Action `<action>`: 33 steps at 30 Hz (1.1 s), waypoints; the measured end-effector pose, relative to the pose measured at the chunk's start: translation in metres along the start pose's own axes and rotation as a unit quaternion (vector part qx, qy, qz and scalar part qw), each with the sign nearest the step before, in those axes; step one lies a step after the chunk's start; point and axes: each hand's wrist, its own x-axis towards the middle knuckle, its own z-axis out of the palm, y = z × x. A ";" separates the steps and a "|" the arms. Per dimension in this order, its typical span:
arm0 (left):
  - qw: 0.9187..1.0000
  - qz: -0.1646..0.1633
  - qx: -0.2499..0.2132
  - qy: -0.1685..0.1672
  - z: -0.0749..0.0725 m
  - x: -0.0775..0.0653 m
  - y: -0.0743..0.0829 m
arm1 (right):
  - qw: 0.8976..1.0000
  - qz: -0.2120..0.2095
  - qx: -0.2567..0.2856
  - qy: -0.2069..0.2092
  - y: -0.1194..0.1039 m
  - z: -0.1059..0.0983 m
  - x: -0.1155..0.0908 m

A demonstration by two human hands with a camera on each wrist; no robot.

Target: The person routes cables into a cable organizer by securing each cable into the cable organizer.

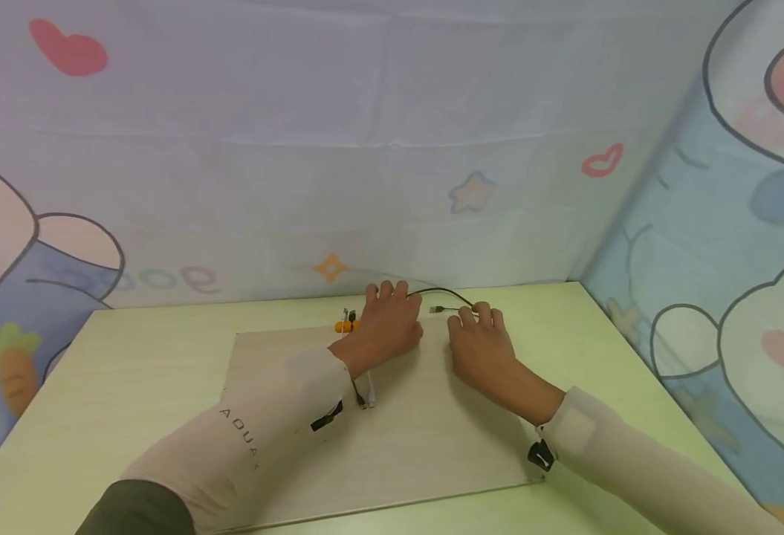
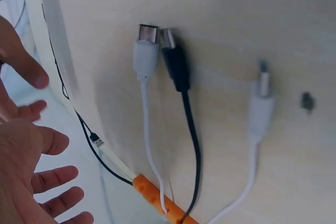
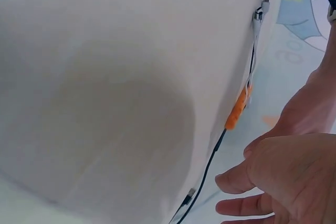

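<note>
An orange cable holder (image 1: 345, 326) lies at the far edge of a pale board (image 1: 432, 453), with thin cables running through it. My left hand (image 1: 388, 323) hovers just right of it, fingers spread and holding nothing. In the left wrist view, a white plug (image 2: 146, 59), a black plug (image 2: 177, 69) and another white plug (image 2: 260, 111) lie over the board. My right hand (image 1: 481, 349) is farther right, fingers loosely extended, close to a black cable (image 1: 441, 290). A black USB plug (image 1: 437, 309) sits between the hands. Nothing shows in the right hand's grasp.
The board lies on a pale yellow-green table (image 1: 144, 371). Behind the table hangs a printed cloth (image 1: 264, 186), with another printed cloth side (image 1: 692, 223) along the right. A black wrist device (image 1: 541, 455) is strapped below the right hand.
</note>
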 end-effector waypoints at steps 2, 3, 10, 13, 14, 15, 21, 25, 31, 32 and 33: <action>1.000 0.005 0.005 -0.001 0.000 0.003 0.002 | 1.000 0.005 0.000 0.013 0.004 0.000 -0.008; 1.000 0.007 0.009 0.000 0.000 0.004 0.003 | 1.000 0.007 -0.001 0.018 0.005 -0.001 -0.011; 0.999 0.024 0.033 0.012 0.003 0.017 0.007 | 0.998 0.040 0.036 -0.037 0.019 -0.008 -0.030; 0.999 0.025 0.047 0.007 0.008 0.022 0.010 | 0.995 0.060 0.052 -0.067 0.025 -0.011 -0.036; 0.998 0.026 0.049 0.005 0.010 0.024 0.011 | 0.993 0.066 0.055 -0.075 0.027 -0.012 -0.038; 0.998 0.027 0.051 0.003 0.012 0.025 0.012 | 0.993 0.071 0.058 -0.079 0.029 -0.013 -0.040; 0.998 0.032 0.052 -0.010 0.019 0.031 0.018 | 0.986 0.098 0.085 -0.101 0.041 -0.015 -0.050; 0.999 0.029 0.028 -0.031 0.026 0.037 0.018 | 0.984 0.105 0.092 -0.112 0.045 -0.018 -0.055; 0.999 0.031 0.016 -0.026 0.037 0.045 0.017 | 0.977 0.102 0.119 -0.145 0.048 -0.017 -0.058; 0.999 0.031 0.017 -0.025 0.038 0.047 0.018 | 0.975 0.102 0.124 -0.153 0.048 -0.016 -0.058; 0.999 0.031 0.019 -0.025 0.040 0.049 0.018 | 0.973 0.103 0.127 -0.160 0.048 -0.016 -0.057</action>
